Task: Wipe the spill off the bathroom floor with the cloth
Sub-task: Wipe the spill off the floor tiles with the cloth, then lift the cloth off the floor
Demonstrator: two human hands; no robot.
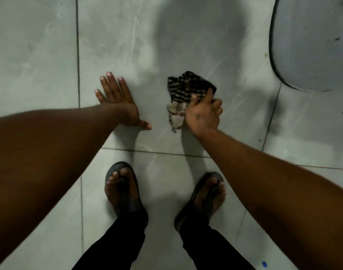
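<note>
Head view: a striped cloth [188,90] is pressed to the grey tiled floor [40,55] by the right hand [202,115], whose fingers are clenched on its bunched near end. The left hand [118,102] is laid flat, fingers spread and holding nothing, just beside it. Two sandalled feet [123,190] are seen below. No distinct spill can be made out; wiping is judged under way, its completeness unclear.

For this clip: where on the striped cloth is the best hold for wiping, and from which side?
Probably the bunched near end of the striped cloth, approached from above on the person's side, as the right hand does now. The crumpled pale folds there give bulk to clamp, leaving the flatter dark striped part ahead on the floor tiles.
</note>
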